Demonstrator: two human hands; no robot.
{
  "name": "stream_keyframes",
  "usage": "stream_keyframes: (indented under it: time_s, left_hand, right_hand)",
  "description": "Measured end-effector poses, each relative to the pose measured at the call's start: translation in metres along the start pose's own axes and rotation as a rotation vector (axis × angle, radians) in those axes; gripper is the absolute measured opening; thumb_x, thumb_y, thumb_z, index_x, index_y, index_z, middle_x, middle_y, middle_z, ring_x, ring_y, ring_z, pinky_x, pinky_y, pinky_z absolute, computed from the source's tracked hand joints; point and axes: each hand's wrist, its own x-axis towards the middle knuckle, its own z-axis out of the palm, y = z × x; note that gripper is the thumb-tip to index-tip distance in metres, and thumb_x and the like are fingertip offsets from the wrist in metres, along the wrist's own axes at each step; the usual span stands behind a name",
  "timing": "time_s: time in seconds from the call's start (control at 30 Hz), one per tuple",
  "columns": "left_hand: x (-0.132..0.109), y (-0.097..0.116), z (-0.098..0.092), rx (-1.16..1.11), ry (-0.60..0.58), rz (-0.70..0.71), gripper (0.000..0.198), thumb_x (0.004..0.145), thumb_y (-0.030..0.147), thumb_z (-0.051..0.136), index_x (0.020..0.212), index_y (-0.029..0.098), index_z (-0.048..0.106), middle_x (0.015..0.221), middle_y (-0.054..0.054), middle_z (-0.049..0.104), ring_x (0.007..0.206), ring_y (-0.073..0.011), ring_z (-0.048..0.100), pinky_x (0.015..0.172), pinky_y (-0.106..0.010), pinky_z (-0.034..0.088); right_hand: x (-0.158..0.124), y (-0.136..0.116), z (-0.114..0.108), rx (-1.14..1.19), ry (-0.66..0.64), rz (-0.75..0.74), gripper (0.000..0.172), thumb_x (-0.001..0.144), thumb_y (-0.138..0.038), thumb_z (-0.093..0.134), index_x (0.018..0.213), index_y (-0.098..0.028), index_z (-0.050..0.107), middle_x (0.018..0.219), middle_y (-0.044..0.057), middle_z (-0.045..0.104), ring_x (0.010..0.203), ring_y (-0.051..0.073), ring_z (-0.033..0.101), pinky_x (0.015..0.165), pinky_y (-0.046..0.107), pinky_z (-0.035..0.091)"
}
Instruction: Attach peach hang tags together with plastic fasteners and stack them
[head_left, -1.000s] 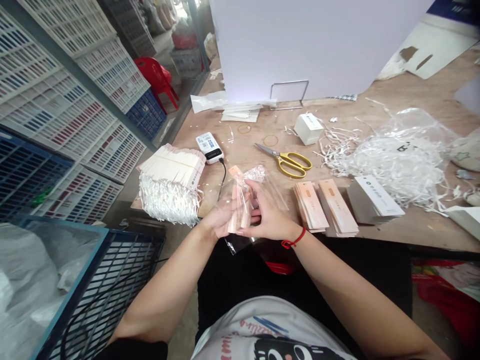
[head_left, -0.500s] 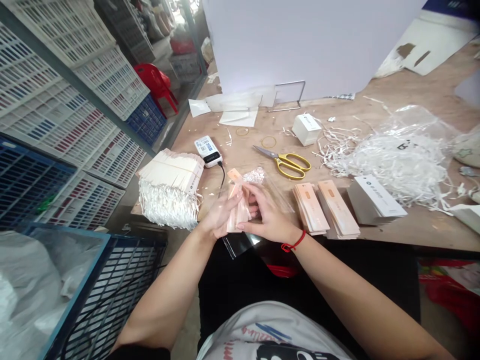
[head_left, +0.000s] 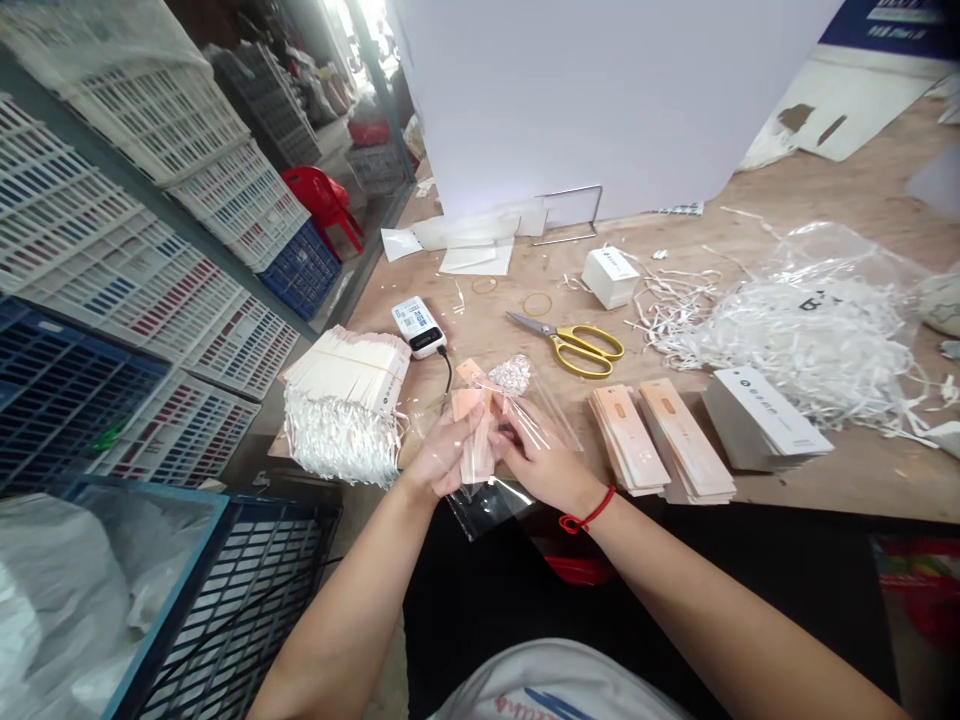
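Observation:
My left hand [head_left: 442, 455] and my right hand [head_left: 544, 465], which wears a red string bracelet, pinch a clear plastic bag [head_left: 487, 505] together above the table's front edge. Peach paper tags [head_left: 472, 435] show through the bag between my hands, and a small clump of white shredded paper [head_left: 510, 375] sits at its top. Beyond my right hand lie stacks of peach tags [head_left: 660, 440] and a stack of white cards [head_left: 765, 420]. Yellow-handled scissors [head_left: 577, 345] lie farther up. A bundle of tags with white strings [head_left: 345, 420] lies left of my left hand.
A wooden table [head_left: 825, 490] holds a heap of shredded paper in plastic [head_left: 795, 340], a small white box [head_left: 610, 277], a power bank [head_left: 418, 327] and rubber bands. Stacked plastic crates [head_left: 150, 260] stand at left, above a blue-rimmed bin [head_left: 225, 590]. A white board [head_left: 600, 100] stands behind.
The view has tilted, so the table sits lower in the frame. My hands have drawn slightly apart, and more of the bag's lower end shows below them.

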Motion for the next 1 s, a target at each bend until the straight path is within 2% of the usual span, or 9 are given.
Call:
stream_keyframes:
  time_s: [0.1,0.23,0.37,0.57,0.8,1.0]
  left_hand:
    - [0.001,0.0,-0.001,0.004,0.015,-0.001,0.036,0.083,0.023,0.079,0.115,0.016,0.064,0.092,-0.006,0.074,0.075,-0.0176,0.073,0.069,-0.027,0.061]
    - [0.002,0.0,-0.001,-0.025,0.004,-0.017,0.042,0.082,0.024,0.08,0.119,0.016,0.063,0.098,-0.008,0.075,0.082,-0.0195,0.075,0.074,-0.029,0.062]
    - [0.002,0.001,0.001,-0.029,0.013,-0.037,0.037,0.083,0.023,0.078,0.116,0.015,0.064,0.095,-0.008,0.076,0.078,-0.0195,0.075,0.07,-0.028,0.063]
    - [0.002,0.005,0.002,0.047,0.017,-0.062,0.027,0.086,0.022,0.074,0.11,0.013,0.066,0.095,-0.011,0.076,0.083,-0.0243,0.076,0.077,-0.035,0.064]
    - [0.004,0.008,0.0,0.064,0.0,-0.089,0.031,0.086,0.021,0.073,0.115,0.014,0.066,0.101,-0.012,0.077,0.09,-0.0263,0.076,0.078,-0.035,0.063]
    - [0.005,0.008,-0.003,0.045,-0.012,-0.122,0.037,0.085,0.024,0.074,0.12,0.017,0.065,0.104,-0.012,0.077,0.091,-0.0269,0.076,0.08,-0.037,0.064]
  right_hand:
    - [0.002,-0.002,-0.001,0.018,-0.003,-0.028,0.061,0.094,-0.025,0.057,0.153,-0.031,0.039,0.138,0.011,0.057,0.121,0.028,0.06,0.108,0.053,0.051]
    - [0.003,-0.005,-0.001,0.057,0.026,-0.034,0.06,0.094,-0.021,0.055,0.151,-0.03,0.041,0.131,0.01,0.061,0.111,0.026,0.065,0.102,0.05,0.055]
    - [0.003,-0.002,0.001,0.072,0.046,-0.07,0.057,0.094,-0.02,0.054,0.149,-0.029,0.044,0.134,0.01,0.061,0.12,0.027,0.061,0.105,0.049,0.054]
    - [0.003,0.002,0.001,0.048,0.046,-0.049,0.059,0.093,-0.023,0.057,0.15,-0.031,0.043,0.14,0.009,0.059,0.133,0.028,0.053,0.114,0.054,0.045]
    - [0.001,0.004,0.004,0.034,0.031,0.037,0.056,0.091,-0.022,0.059,0.145,-0.03,0.049,0.135,0.011,0.059,0.131,0.03,0.053,0.112,0.057,0.045]
    - [0.001,0.006,0.004,0.06,0.028,0.009,0.061,0.091,-0.018,0.055,0.15,-0.029,0.042,0.13,0.01,0.062,0.13,0.03,0.053,0.11,0.058,0.046]
